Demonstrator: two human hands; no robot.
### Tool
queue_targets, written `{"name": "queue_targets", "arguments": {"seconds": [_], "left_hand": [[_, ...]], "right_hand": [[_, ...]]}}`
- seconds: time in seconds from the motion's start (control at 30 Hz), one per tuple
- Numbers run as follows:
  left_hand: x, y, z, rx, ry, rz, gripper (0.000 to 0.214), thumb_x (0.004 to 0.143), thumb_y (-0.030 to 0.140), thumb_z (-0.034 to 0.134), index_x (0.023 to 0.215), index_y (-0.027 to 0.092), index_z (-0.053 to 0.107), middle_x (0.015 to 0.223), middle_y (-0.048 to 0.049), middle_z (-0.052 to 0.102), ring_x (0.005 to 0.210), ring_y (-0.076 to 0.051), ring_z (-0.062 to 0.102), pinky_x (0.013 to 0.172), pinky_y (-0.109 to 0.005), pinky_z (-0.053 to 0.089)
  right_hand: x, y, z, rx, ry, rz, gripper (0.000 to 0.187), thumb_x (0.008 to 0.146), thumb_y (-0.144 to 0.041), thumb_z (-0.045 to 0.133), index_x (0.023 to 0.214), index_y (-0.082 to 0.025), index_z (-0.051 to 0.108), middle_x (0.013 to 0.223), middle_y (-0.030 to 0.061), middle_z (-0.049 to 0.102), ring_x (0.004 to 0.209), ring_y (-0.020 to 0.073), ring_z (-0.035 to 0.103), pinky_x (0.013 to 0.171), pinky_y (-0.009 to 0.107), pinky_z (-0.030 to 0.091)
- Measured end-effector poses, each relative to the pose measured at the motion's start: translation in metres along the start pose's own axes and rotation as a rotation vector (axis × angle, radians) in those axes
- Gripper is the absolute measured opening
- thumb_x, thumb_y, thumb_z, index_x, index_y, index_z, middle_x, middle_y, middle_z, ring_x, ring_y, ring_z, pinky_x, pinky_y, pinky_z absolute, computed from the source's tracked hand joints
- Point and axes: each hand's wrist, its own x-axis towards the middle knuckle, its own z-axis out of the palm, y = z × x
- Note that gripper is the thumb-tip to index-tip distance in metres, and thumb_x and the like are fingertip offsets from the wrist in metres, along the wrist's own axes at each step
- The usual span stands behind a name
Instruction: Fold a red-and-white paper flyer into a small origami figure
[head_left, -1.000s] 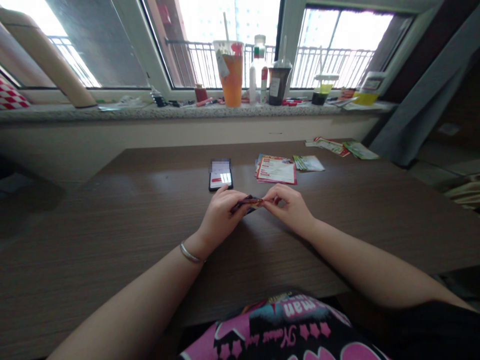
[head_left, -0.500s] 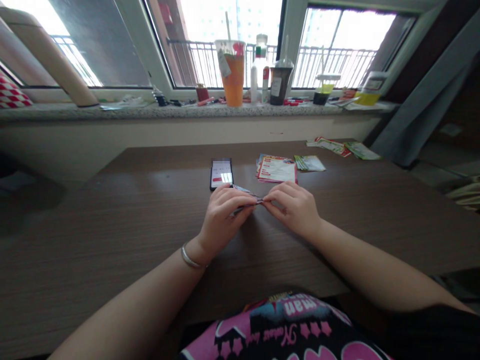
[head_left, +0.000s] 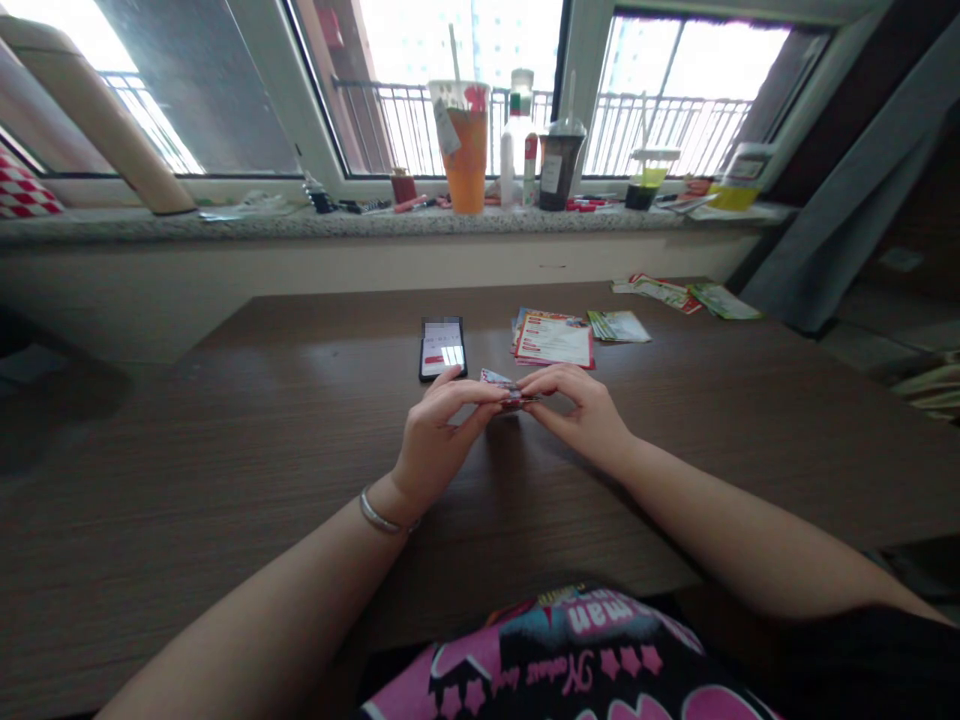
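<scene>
Both hands meet over the middle of the brown table (head_left: 225, 450), pinching a small folded printed paper (head_left: 504, 388) between them. My left hand (head_left: 439, 435), with a metal bangle at its wrist, grips the paper's left end with closed fingers. My right hand (head_left: 581, 408) pinches the right end. A phone (head_left: 442, 348) with a lit screen lies just beyond the hands. To its right lies a stack of red and white leaflets (head_left: 553, 339).
More leaflets (head_left: 619, 325) and flyers (head_left: 686, 293) lie farther right on the table. The window sill (head_left: 225, 225) behind holds an orange drink cup (head_left: 466, 145), bottles (head_left: 517, 135), a dark cup (head_left: 557, 165) and small items. A grey curtain (head_left: 847, 190) hangs at the right.
The hands have shifted slightly away from me and turned the folded paper, so a pale face of it now shows. Both hands kept their hold throughout.
</scene>
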Motion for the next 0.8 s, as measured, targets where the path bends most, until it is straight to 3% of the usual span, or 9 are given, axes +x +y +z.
{"name": "queue_targets", "arguments": {"seconds": [0.33, 0.8], "left_hand": [[-0.0002, 0.0006, 0.0000, 0.025, -0.002, -0.003, 0.010, 0.086, 0.019, 0.064, 0.095, 0.024, 0.066, 0.094, -0.0007, 0.074, 0.085, -0.016, 0.070, 0.104, -0.045, 0.039], [0.0002, -0.0008, -0.0010, 0.105, -0.027, 0.069, 0.011, 0.089, 0.019, 0.059, 0.095, 0.023, 0.066, 0.090, -0.0003, 0.074, 0.080, -0.013, 0.069, 0.103, -0.042, 0.042]], "right_hand": [[0.0004, -0.0015, -0.0029, 0.021, 0.056, -0.052, 0.008, 0.083, -0.020, 0.065, 0.089, -0.025, 0.066, 0.091, 0.0013, 0.074, 0.090, 0.0183, 0.067, 0.086, 0.040, 0.051], [-0.0009, -0.0064, -0.0028, -0.008, 0.085, -0.006, 0.001, 0.083, -0.023, 0.066, 0.083, -0.024, 0.067, 0.083, 0.0019, 0.071, 0.080, 0.0170, 0.063, 0.075, 0.035, 0.051]]}}
